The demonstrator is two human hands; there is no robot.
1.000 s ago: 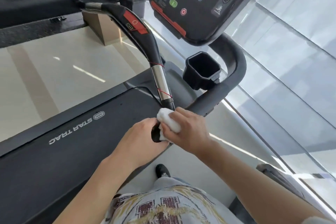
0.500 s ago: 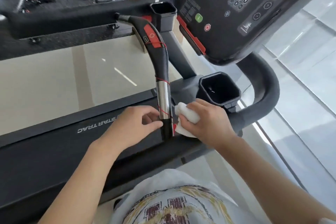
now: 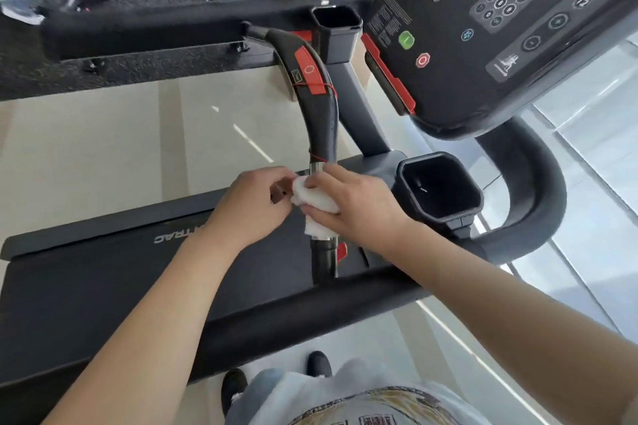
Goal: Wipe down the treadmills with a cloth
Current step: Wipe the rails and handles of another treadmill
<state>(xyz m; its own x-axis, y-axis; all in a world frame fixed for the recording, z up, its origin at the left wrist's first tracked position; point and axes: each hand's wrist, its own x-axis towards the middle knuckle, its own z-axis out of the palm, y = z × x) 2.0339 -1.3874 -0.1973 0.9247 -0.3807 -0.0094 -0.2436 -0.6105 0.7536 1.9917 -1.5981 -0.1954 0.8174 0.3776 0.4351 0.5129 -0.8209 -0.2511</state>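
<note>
Black treadmill fills the view, console up top, its curved handlebar running down the middle. Right hand has its grip curled round the white cloth, wrapping it on the bar's metal section — left hand pinches the cloth's edge alongside. By my read we're early: console, cup holders and deck look unwiped so far.

White cloth, centre; black handlebar with red patch; black console, upper right, green and red buttons; shirt, bottom, apparently gold-and-red print.
</note>
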